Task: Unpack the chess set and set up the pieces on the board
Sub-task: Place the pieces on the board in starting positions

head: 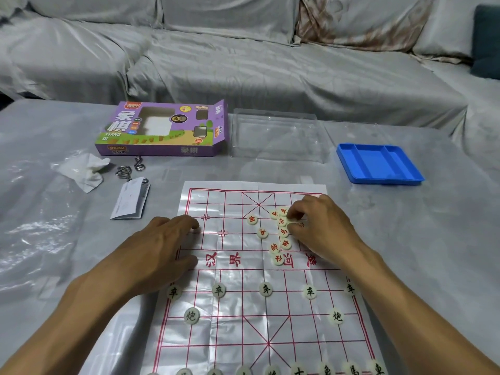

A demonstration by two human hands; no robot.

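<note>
Meanwhile, blue tray holds nothing; right hand pinches a red piece, left hand flat.

A long sofa is stretching across the whole back of the view, draped in a pale grey cover that is hanging in loose wrinkled folds. A cushion with a brownish floral print is leaning against the backrest toward the right, and a dark teal pillow is peeking in at the far right edge. Soft, even light is falling over the table, itself wearing a shiny grey covering.
</note>
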